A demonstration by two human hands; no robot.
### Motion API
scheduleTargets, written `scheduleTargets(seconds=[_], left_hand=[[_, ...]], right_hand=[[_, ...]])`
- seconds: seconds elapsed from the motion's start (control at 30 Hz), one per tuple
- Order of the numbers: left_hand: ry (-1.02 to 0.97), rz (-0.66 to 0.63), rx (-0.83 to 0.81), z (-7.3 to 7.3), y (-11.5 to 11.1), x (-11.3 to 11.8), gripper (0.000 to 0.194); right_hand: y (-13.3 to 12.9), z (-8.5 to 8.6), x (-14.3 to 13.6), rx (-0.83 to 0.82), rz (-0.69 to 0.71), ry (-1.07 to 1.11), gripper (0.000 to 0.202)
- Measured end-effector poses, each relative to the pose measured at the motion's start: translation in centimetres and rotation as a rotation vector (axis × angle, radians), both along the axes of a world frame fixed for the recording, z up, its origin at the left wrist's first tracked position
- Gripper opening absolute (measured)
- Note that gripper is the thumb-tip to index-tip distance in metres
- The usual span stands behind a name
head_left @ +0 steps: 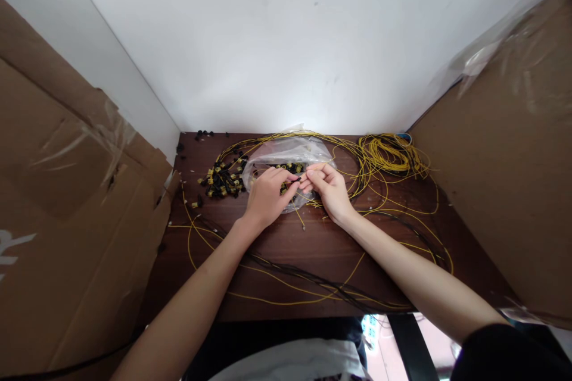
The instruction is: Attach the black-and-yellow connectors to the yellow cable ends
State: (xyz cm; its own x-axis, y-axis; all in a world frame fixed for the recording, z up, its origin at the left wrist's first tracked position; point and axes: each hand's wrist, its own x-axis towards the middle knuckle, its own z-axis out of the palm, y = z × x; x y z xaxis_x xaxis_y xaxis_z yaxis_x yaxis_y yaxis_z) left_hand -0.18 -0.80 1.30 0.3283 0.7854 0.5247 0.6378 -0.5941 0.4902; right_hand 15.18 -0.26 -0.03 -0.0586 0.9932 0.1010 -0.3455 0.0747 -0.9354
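Observation:
My left hand (269,195) pinches a small black piece (295,180) between thumb and fingertips, over a clear plastic bag (261,161). Close against it on the right, my right hand (329,190) has thumb and index finger pressed together at a thin yellow wire (333,155); the wire's end is too small to make out. Black and yellow connectors (290,167) show in the bag behind my fingers. More connectors (223,178) lie in a pile left of the bag.
Coiled yellow wires (388,155) lie at the table's back right. Loose yellow and black wires (313,278) cross the brown table (295,250) in front. Cardboard (80,208) stands at left, more cardboard (504,161) at right, a white wall (268,41) behind.

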Motion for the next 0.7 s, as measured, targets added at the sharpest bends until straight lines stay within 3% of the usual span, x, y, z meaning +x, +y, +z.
scheduleTargets(seconds=[0.33, 0.7], left_hand=[[0.0, 0.0, 0.002, 0.04, -0.01, 0.01, 0.01], [-0.007, 0.001, -0.002, 0.2, -0.13, 0.14, 0.009]], right_hand=[[-0.15, 0.18, 0.08, 0.017, -0.008, -0.108, 0.024], [0.08, -0.26, 0.01, 0.008, -0.002, -0.015, 0.029]])
